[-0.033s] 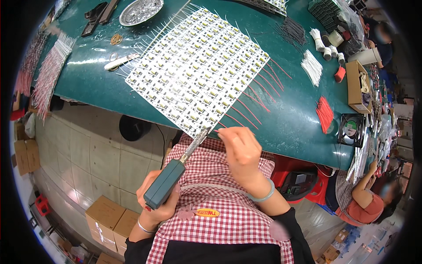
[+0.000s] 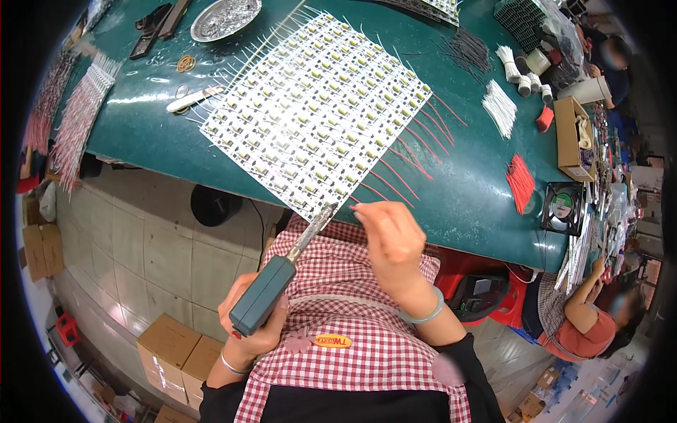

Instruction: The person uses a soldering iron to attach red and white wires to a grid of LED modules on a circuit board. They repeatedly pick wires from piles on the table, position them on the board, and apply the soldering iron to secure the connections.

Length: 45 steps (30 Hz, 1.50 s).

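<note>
My left hand [image 2: 248,340] grips a soldering iron [image 2: 262,295] by its teal handle. Its metal tip [image 2: 326,211] points up at the near edge of a large white panel of small circuit strips [image 2: 317,106] lying on the green table [image 2: 465,204]. My right hand [image 2: 392,241], with a pale bangle on the wrist, pinches the end of a thin red wire [image 2: 355,206] right beside the iron's tip. Several red wires [image 2: 412,158] stick out from the panel's right edge, and white wires from its far left edge.
On the table are a metal dish [image 2: 226,15], a red wire bundle [image 2: 520,180], white wire bundles [image 2: 499,106], a cardboard box [image 2: 571,130] and a small fan [image 2: 562,208]. Another person [image 2: 585,321] sits at the right. Cardboard boxes [image 2: 173,356] stand on the tiled floor.
</note>
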### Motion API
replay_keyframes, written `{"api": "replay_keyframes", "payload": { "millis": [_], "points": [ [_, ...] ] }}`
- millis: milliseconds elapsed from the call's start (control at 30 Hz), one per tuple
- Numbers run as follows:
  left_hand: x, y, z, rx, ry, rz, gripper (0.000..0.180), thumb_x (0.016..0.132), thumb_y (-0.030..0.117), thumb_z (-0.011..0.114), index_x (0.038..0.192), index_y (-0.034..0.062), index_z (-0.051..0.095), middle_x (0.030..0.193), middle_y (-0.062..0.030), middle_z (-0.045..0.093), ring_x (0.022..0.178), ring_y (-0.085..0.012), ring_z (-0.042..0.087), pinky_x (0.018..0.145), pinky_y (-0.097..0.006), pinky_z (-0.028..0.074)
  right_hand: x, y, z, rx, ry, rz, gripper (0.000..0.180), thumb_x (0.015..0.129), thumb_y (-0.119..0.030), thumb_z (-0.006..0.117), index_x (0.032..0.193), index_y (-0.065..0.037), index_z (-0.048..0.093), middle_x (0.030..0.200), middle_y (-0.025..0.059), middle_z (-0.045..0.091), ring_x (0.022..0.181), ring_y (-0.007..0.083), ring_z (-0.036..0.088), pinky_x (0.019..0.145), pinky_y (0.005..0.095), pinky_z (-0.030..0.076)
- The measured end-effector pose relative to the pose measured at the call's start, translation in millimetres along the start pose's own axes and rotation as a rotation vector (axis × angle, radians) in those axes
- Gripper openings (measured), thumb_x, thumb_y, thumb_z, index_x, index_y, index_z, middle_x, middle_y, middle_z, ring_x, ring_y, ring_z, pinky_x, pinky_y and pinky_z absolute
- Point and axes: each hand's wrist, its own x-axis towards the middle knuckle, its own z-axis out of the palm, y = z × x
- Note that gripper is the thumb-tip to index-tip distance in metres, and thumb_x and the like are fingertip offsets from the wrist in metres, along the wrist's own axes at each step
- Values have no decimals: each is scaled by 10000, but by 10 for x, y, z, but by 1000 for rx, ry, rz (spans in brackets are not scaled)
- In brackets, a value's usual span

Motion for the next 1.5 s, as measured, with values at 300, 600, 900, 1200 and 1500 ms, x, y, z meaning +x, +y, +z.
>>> {"api": "replay_keyframes", "payload": {
  "millis": [300,600,900,1200,1500],
  "points": [
    [-106,-146,78,-98,-1,-57,265,712,-33,733,973,-63,699,942,-192,695,803,-301,706,679,-345,566,451,434,-1108,-546,-378,60,123,829,23,662,941,-24,682,865,128,615,741,329,654,635,411,519],
    [-66,-100,90,-75,6,-13,273,708,-23,737,974,-63,699,932,-192,692,797,-313,703,675,-344,563,583,621,-985,-1011,-628,-216,90,670,-67,706,722,-67,632,802,69,596,798,216,651,633,331,525],
    [-225,-180,23,-221,29,-262,309,725,-35,748,1026,-81,694,975,-181,690,821,-253,691,717,-324,552,586,242,-877,-500,-293,-214,158,718,-10,658,871,-38,681,833,75,605,782,244,620,621,363,509],
    [-184,-162,-7,-203,-16,-196,287,719,-69,735,1003,-87,699,1002,-186,695,845,-268,702,724,-331,559,52,-19,-46,-27,-78,-110,310,706,86,690,1007,11,706,887,93,646,769,252,612,626,351,512],
    [-33,-63,23,-72,-16,-44,244,718,-67,732,960,-74,703,929,-172,704,828,-299,703,707,-341,569,-55,-10,76,-105,-76,-114,314,708,71,690,1020,34,701,925,106,651,786,251,609,627,342,521]
  ]
}}
